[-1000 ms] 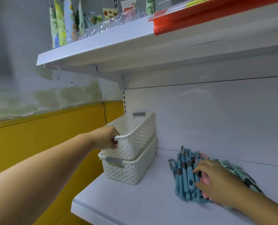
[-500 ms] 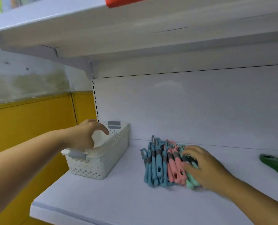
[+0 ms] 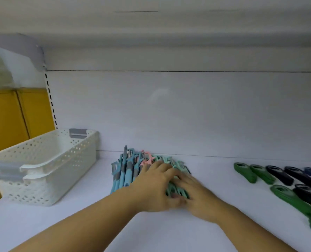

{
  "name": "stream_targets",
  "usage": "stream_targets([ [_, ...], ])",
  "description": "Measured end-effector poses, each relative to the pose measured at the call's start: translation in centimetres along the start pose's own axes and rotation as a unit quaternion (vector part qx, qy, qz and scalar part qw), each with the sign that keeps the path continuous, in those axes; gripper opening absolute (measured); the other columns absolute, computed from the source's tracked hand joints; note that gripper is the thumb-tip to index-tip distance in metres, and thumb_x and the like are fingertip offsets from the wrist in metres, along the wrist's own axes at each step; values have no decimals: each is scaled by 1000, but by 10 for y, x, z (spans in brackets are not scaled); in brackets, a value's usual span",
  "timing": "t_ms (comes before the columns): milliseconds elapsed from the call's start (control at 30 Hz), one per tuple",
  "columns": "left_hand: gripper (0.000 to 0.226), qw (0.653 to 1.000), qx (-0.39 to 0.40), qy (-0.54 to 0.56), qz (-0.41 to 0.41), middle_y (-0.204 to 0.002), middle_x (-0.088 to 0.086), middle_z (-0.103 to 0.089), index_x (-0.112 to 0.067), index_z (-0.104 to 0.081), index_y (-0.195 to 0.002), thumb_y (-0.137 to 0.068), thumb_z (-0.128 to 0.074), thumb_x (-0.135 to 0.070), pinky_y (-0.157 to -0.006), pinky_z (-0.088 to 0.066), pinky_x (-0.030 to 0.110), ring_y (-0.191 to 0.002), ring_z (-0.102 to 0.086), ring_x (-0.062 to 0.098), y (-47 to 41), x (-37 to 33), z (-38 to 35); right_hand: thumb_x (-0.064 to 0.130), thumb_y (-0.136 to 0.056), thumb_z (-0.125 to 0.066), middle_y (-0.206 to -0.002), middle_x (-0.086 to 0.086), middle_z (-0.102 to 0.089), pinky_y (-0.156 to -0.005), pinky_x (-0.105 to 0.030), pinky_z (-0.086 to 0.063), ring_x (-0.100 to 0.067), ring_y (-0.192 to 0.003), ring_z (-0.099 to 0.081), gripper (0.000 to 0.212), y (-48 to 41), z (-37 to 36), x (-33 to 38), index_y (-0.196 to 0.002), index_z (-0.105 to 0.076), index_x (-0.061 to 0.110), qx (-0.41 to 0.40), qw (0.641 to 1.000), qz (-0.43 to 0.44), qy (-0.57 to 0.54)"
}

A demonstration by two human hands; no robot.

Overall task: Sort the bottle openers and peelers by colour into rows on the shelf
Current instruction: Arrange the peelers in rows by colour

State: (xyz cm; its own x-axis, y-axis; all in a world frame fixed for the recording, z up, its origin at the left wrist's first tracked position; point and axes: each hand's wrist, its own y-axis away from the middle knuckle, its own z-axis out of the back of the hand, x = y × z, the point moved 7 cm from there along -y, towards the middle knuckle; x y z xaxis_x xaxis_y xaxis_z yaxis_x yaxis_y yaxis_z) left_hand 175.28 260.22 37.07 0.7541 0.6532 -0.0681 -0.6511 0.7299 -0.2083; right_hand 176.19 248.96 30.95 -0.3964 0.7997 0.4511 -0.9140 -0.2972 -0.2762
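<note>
Peelers [image 3: 127,171]: heaped mid-shelf [image 3: 96,224] against the back panel, blue at left, pink in the middle, mint under my hands; not yet in rows.
Bottle openers [image 3: 261,174]: already laid out at right in green and dark rows, well apart from the heap.
Left hand [image 3: 154,186]: has left the white basket [image 3: 47,171] and now lies on the heap; blur hides whether it grasps anything.
Right hand [image 3: 196,193]: still on the mint peelers, fingertips tucked by the left; grip, I cannot tell.
Meaning: both hands are on the pile, so I judge colour-splitting starts now.
</note>
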Motion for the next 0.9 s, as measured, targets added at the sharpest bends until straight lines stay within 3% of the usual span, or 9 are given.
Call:
stream_targets([
  [133, 92, 996, 60, -52, 33, -155, -7, -19, -34, -16, -148, -69, -47, -71, -112, 0, 63, -145, -9, 24, -24, -4, -25, 16, -88, -53, -152, 22, -22, -113, -21, -26, -2, -141, -23, 58, 0, 18, -23, -142, -39, 32, -49, 992, -103, -57],
  [233, 86, 995, 75, -59, 39, -159, -8, -11, -37, -9, -149, -80, -52, -64, -109, 7, 67, -147, -5, 24, -33, -5, -35, 9, -86, -57, -137, 18, -39, -86, -11, -44, -6, -123, -45, 43, 9, 37, -43, -123, -58, 30, -84, 977, -162, -108],
  [333, 77, 987, 119, -92, 50, -159, -10, -13, -36, -18, -148, -83, -42, -68, -105, 7, 72, -146, -4, 19, -37, 0, -45, 6, -82, -59, -127, 16, -44, -66, -13, -45, -7, -103, -51, 40, 19, 46, -59, -108, -60, 37, -64, 963, -217, -150],
  [500, 75, 983, 143, -102, 60, -158, -14, -11, -40, -18, -148, -82, -38, -71, -108, 6, 68, -146, -2, 15, -30, 19, -47, 24, -83, -65, -113, 15, -57, -74, -31, -55, -10, -84, -65, 36, 37, 59, -71, -109, -57, 46, -29, 946, -281, -158],
  [567, 75, 982, 144, -100, 64, -158, -16, -10, -42, -18, -147, -81, -39, -72, -110, 7, 66, -146, -1, 13, -25, 27, -46, 25, -85, -63, -109, 9, -61, -60, -26, -53, -11, -75, -63, 36, 42, 64, -72, -116, -56, 43, -30, 945, -292, -145],
  [600, 75, 983, 143, -98, 68, -157, -17, -10, -43, -19, -147, -81, -40, -72, -110, 6, 65, -146, -1, 13, -22, 32, -44, 25, -86, -62, -110, 7, -61, -61, -25, -52, -12, -78, -63, 37, 44, 67, -72, -119, -56, 40, -32, 944, -296, -145],
  [700, 74, 981, 151, -95, 72, -156, -21, -11, -45, -22, -145, -80, -44, -72, -112, 6, 63, -146, 0, 9, -13, 44, -38, 26, -85, -63, -110, 7, -59, -84, -30, -51, -15, -99, -62, 35, 46, 71, -71, -118, -56, 38, -38, 938, -309, -155],
  [833, 78, 977, 181, -86, 71, -155, -22, -13, -42, -28, -145, -77, -43, -77, -112, 13, 60, -146, 3, 9, -13, 47, -33, 26, -83, -64, -107, 7, -61, -82, -33, -53, -17, -96, -63, 32, 43, 71, -71, -112, -57, 38, -56, 936, -305, -168],
  [900, 69, 987, 130, -82, 49, -152, -15, -27, -35, -39, -141, -82, -47, -68, -118, 0, 49, -145, -12, 13, -24, 33, -28, 30, -81, -65, -110, 4, -61, -78, -31, -51, -17, -93, -61, 32, 40, 70, -74, -111, -58, 34, -75, 938, -305, -146],
])
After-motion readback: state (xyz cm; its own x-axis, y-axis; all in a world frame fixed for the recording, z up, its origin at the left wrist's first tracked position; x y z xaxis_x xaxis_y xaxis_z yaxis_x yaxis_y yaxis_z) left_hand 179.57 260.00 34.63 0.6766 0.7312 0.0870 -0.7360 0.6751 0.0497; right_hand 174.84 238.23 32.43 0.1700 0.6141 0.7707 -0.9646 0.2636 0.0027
